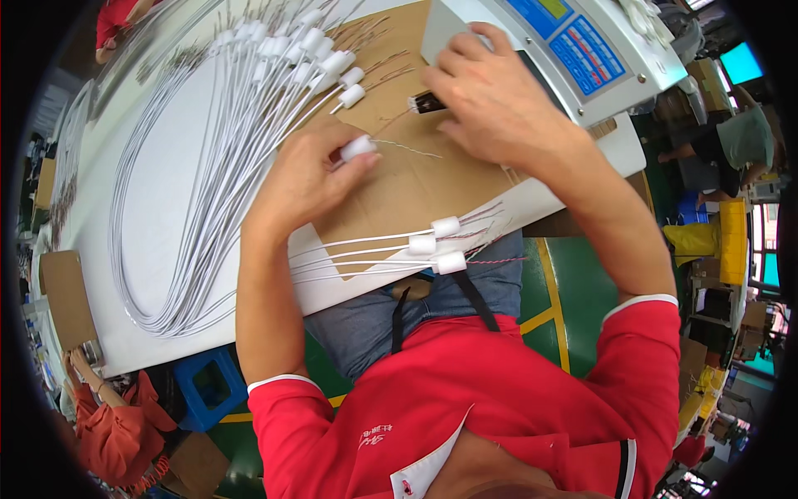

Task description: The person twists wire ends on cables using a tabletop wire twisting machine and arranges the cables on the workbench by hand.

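A white cable end with a thick white sleeve (359, 148) is pinched between the thumb and fingers of my left hand (320, 170). Thin twisted wires come out of the sleeve. A light twisted pair (407, 148) hangs free over the brown board, while a reddish-brown strand (391, 123) runs up to a black cylinder (428, 102) with a shiny end. My right hand (490, 100) curls around this cylinder, its palm covering the rest, against the front of a white machine (582, 58) with a blue keypad. Whether the cylinder belongs to the machine is hidden.
A large looped bundle of white cables (191, 191) lies on the white table (150, 353), its sleeved ends at the far side. Several more sleeved ends (449, 262) rest at the near edge. A blue stool (208, 387) stands below left; other people work around the sides.
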`<state>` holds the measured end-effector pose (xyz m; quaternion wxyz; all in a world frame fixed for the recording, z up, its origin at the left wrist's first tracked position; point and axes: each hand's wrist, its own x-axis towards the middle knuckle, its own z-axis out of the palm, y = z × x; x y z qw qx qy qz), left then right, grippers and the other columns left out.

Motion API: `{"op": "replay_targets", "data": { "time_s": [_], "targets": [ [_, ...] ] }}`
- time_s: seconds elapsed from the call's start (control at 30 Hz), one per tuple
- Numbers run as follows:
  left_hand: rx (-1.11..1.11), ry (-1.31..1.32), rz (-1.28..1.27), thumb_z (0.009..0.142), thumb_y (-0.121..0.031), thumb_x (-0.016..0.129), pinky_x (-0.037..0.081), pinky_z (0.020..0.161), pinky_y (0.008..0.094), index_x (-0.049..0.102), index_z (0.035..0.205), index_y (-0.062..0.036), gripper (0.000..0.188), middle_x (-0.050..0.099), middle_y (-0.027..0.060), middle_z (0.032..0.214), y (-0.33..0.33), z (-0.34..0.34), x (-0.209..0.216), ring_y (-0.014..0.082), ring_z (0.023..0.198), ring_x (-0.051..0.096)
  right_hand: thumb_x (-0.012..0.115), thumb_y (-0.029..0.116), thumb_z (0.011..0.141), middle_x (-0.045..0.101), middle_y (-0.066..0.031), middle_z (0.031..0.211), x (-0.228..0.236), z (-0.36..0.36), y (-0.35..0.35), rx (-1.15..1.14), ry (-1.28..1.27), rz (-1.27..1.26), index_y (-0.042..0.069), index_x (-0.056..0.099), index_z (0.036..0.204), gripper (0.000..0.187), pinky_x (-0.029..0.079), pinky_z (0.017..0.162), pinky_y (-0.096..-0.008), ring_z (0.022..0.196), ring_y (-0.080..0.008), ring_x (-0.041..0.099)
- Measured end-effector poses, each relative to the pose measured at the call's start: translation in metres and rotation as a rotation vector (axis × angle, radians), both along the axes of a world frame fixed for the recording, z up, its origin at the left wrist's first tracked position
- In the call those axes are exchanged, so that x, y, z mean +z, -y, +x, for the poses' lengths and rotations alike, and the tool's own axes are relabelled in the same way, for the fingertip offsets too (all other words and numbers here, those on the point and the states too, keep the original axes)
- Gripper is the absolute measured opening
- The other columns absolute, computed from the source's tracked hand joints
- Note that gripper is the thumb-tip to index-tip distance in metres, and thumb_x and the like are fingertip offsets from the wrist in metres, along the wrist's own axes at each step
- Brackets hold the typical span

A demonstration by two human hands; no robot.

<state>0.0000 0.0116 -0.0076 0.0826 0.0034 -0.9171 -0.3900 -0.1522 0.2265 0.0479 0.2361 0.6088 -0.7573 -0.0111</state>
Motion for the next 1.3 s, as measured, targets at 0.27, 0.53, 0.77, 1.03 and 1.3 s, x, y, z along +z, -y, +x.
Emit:
{"op": "replay_targets", "data": {
  "time_s": [0.27, 0.53, 0.77, 1.03, 1.3],
  "targets": [
    [-0.243, 0.115, 0.066, 0.089, -0.025, 0.081, 0.052, 0.07, 0.0342, 0.073, 0.103, 0.0021, 0.031, 0.068, 0.0125, 0.083, -0.013, 0.007, 0.014, 0.0218, 0.073, 0.063, 0.063, 0.001, 0.079, 0.069, -0.0099, 0.091, 0.007, -0.018, -0.004, 0.028, -0.027, 0.133, 0.004, 0.067, 0.089, 0.01, 0.043, 0.105, -0.0426, 0.103, -0.0266, 0.062],
    [0.235, -0.185, -0.296, 0.088, -0.014, 0.074, 0.055, 0.078, 0.0447, 0.073, 0.099, -0.0009, 0.017, 0.072, 0.0137, 0.095, 0.005, -0.003, -0.021, 0.0352, 0.089, 0.069, 0.077, 0.017, 0.075, 0.069, -0.0122, 0.103, 0.016, -0.006, 0.001, 0.095, 0.141, -0.005, 0.002, 0.067, 0.107, 0.036, 0.041, 0.108, -0.0473, 0.111, -0.0311, 0.06],
    [0.5, -0.182, -0.603, 0.087, -0.014, 0.072, 0.055, 0.079, 0.0457, 0.074, 0.094, -0.0044, 0.012, 0.068, 0.0134, 0.093, 0.025, -0.015, -0.044, 0.0334, 0.093, 0.067, 0.077, 0.018, 0.078, 0.068, -0.0125, 0.1, 0.017, -0.012, -0.007, 0.043, 0.263, -0.085, 0.004, 0.067, 0.104, 0.032, 0.041, 0.104, -0.0468, 0.109, -0.0318, 0.059],
    [0.536, -0.289, -0.523, 0.086, -0.012, 0.071, 0.054, 0.077, 0.047, 0.073, 0.089, -0.0038, 0.009, 0.065, 0.0141, 0.088, 0.028, -0.022, -0.05, 0.0352, 0.088, 0.065, 0.077, 0.019, 0.08, 0.067, -0.0129, 0.098, 0.014, -0.013, -0.008, 0.049, 0.287, -0.091, 0.005, 0.068, 0.102, 0.028, 0.042, 0.103, -0.046, 0.107, -0.0315, 0.059],
    [0.575, -0.351, -0.562, 0.086, -0.01, 0.071, 0.055, 0.075, 0.0478, 0.066, 0.09, -0.0026, 0.01, 0.066, 0.0159, 0.09, 0.025, -0.017, -0.037, 0.0366, 0.085, 0.067, 0.077, 0.018, 0.081, 0.067, -0.0127, 0.099, 0.014, -0.014, -0.004, 0.085, 0.285, -0.088, 0.004, 0.068, 0.103, 0.027, 0.042, 0.103, -0.0467, 0.108, -0.0325, 0.059]
  ]
}}
